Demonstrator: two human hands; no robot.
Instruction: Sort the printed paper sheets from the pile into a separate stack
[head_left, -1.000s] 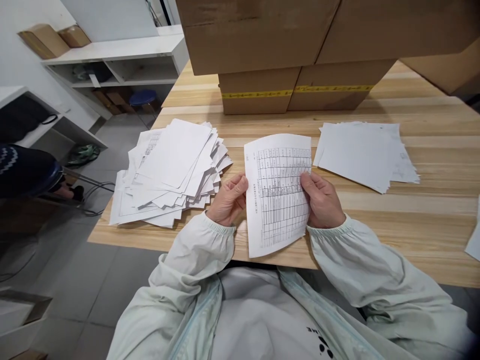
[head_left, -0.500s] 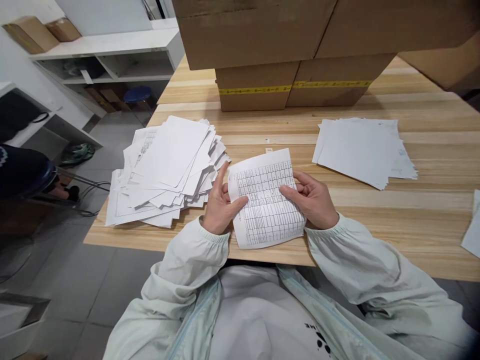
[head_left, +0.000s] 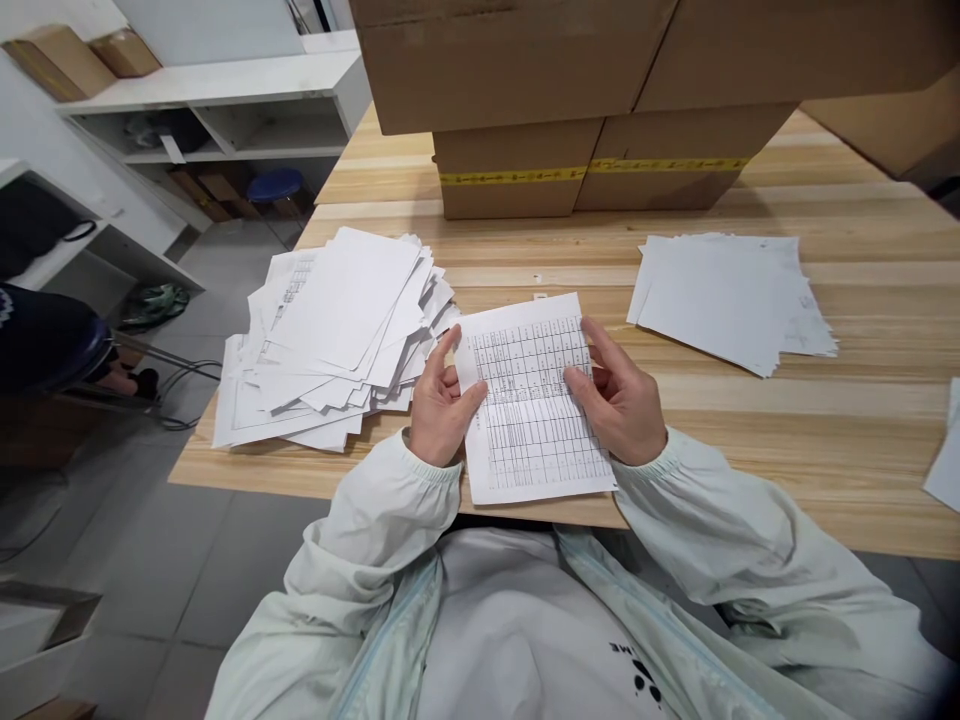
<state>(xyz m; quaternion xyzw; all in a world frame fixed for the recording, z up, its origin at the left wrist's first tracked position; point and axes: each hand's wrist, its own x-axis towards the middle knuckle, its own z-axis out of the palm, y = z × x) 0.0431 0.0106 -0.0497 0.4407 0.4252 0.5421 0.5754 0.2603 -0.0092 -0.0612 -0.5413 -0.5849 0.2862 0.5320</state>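
Between my hands, above the front edge of the table, is a sheet of paper (head_left: 536, 430) printed with a table of rows and columns. My left hand (head_left: 441, 405) grips its left edge, thumb on the printed face and other fingers partly behind. On the opposite edge, my right hand (head_left: 622, 395) holds it the same way, thumb on top. An untidy pile of papers (head_left: 341, 310) lies just beyond my left hand. Farther off to the right is a smaller stack of sheets (head_left: 712, 300), mostly blank side up.
Cardboard boxes (head_left: 517, 165) with yellow tape stand stacked at the back of the wooden table (head_left: 750, 440). Another paper (head_left: 946, 465) shows at the right edge. On the left are white shelves (head_left: 217, 80), a blue stool (head_left: 276, 186) and part of a seated person (head_left: 52, 340).
The sheet looks flatter now, its lower right corner less curled. My right hand has shifted slightly, with its index finger stretched up along the sheet's edge. Both hands keep their hold.
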